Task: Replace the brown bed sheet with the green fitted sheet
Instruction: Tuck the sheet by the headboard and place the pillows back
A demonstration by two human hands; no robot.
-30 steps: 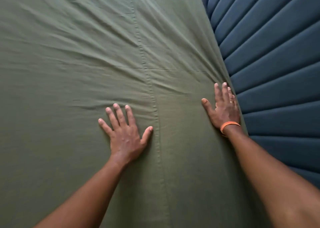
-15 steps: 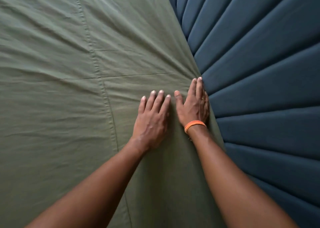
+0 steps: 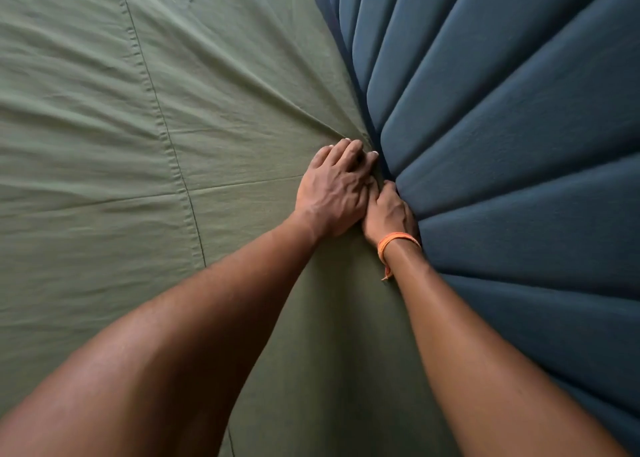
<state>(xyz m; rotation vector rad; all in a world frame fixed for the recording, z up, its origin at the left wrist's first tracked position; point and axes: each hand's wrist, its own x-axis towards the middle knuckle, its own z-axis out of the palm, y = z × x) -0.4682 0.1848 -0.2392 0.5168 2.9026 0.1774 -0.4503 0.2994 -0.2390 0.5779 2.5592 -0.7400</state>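
We see both bare forearms reaching forward, the 2 hands meeting. Our left hand [image 3: 334, 193] lies palm down, fingers bent at the knuckles, partly overlapping our right hand [image 3: 389, 212]. The right hand's fingers are hidden; its wrist carries an orange band [image 3: 394, 243].

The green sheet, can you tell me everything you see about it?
The green fitted sheet is an olive, cotton-looking cloth spread across the bed. A stitched seam runs down it, a fold crease crosses it, and soft wrinkles fan toward its edge beside the padded blue headboard. There the left hand presses on it, and the right hand pushes its edge into the gap.
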